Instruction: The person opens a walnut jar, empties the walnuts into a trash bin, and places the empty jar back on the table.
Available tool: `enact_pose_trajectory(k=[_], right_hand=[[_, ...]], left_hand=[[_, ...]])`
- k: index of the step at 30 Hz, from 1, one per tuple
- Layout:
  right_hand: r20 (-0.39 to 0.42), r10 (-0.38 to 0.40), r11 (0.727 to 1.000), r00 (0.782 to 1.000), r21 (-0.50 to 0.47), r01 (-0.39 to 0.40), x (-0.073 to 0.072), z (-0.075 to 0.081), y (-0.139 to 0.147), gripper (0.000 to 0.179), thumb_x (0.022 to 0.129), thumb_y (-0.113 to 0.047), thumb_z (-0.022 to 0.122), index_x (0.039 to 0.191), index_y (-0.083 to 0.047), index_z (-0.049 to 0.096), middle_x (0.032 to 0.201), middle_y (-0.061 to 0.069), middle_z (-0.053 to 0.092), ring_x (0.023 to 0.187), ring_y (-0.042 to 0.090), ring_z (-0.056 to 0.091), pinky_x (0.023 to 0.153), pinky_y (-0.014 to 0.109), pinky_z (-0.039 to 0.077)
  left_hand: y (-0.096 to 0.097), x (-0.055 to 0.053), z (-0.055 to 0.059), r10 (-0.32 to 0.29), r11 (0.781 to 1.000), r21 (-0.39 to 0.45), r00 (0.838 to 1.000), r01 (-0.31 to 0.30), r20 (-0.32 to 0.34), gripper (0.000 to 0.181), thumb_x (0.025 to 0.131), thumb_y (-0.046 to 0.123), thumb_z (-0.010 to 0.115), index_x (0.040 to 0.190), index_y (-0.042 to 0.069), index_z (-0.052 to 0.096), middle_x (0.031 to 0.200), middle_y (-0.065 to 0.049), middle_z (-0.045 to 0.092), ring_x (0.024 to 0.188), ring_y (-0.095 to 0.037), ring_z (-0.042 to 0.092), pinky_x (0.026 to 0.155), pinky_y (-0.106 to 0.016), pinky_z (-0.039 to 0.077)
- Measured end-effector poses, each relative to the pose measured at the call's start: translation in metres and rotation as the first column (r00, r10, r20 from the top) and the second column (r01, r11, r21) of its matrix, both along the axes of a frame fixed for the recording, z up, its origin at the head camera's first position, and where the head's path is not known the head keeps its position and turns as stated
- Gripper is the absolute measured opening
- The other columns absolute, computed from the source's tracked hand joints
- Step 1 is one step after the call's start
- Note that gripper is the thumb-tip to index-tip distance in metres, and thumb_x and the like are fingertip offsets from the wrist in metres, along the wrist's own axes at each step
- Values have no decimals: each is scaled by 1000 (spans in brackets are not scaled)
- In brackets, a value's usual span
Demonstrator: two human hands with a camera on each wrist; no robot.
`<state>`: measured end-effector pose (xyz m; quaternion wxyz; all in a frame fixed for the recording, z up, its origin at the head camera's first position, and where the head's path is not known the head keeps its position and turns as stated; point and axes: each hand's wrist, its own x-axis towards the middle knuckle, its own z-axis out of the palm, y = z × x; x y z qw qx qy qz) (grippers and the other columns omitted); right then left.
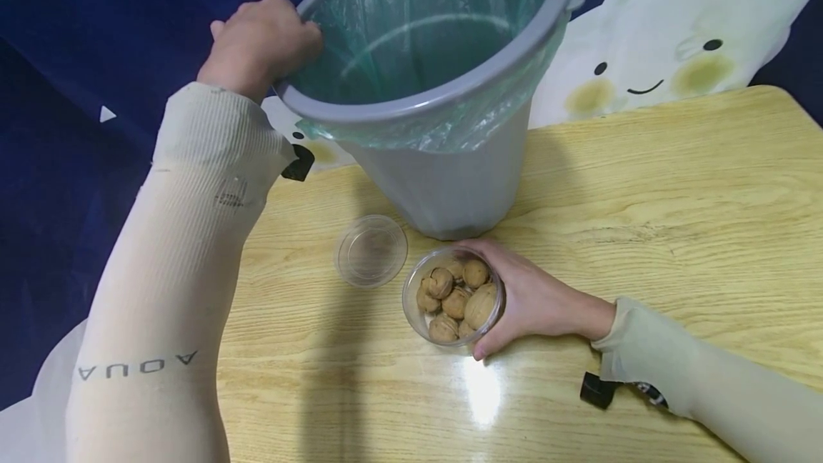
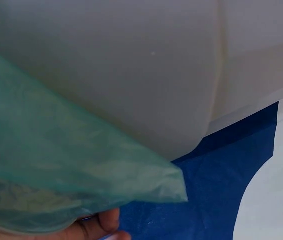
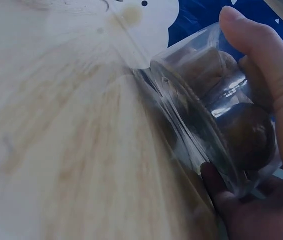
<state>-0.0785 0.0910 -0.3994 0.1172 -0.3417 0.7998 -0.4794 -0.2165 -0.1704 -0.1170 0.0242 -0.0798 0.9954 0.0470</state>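
My left hand (image 1: pixel 263 41) grips the left rim of a grey trash bin (image 1: pixel 444 181), its fingers curled over the edge. A thin green bin liner (image 1: pixel 424 63) lines the bin and folds down outside the rim; in the left wrist view the loose liner (image 2: pixel 81 145) hangs beside my fingertips. With my right hand (image 1: pixel 524 291) I hold a clear round plastic tub (image 1: pixel 411 316), thumb and fingers around its right side. Several brown walnuts (image 1: pixel 455 302) lie in the tub, which has no lid on. The right wrist view shows the walnuts (image 3: pixel 246 135) through its wall.
A clear round lid (image 1: pixel 371 251) lies flat on the wood-grain table (image 1: pixel 643 234), left of the tub and in front of the bin. Behind the table hangs dark blue cloth (image 1: pixel 58 91) with white star faces (image 1: pixel 681 27).
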Motion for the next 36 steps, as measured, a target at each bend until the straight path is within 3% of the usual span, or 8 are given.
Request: enact_pose_trajectory(k=[11,20,36], right_hand=[[27,-30,999,999,-25,31,-1,-1,0,129,46,-48,103,154,-22,38,149,4,51,138,26,53,119,56,39],[93,6,1000,996,-28,-3,-2,0,0,129,47,-44,103,155,-25,35,153,2,51,140,28,53,120,57,38],[54,12,999,998,-38,-10,-2,-3,0,130,49,-46,102,157,-27,34,155,2,51,141,27,53,119,58,38]], left_hand=[[-2,0,0,-4,1000,4,1000,4,6,44,100,23,38,126,-1,63,116,-17,64,99,-28,53,109,-53,23],[-2,-1,0,-2,1000,-9,1000,2,7,41,100,22,38,122,-1,63,113,-16,63,97,-29,52,107,-51,24],[-2,0,-1,-2,1000,3,1000,2,-2,44,100,23,38,126,-1,63,118,-17,64,98,-28,53,107,-51,24]])
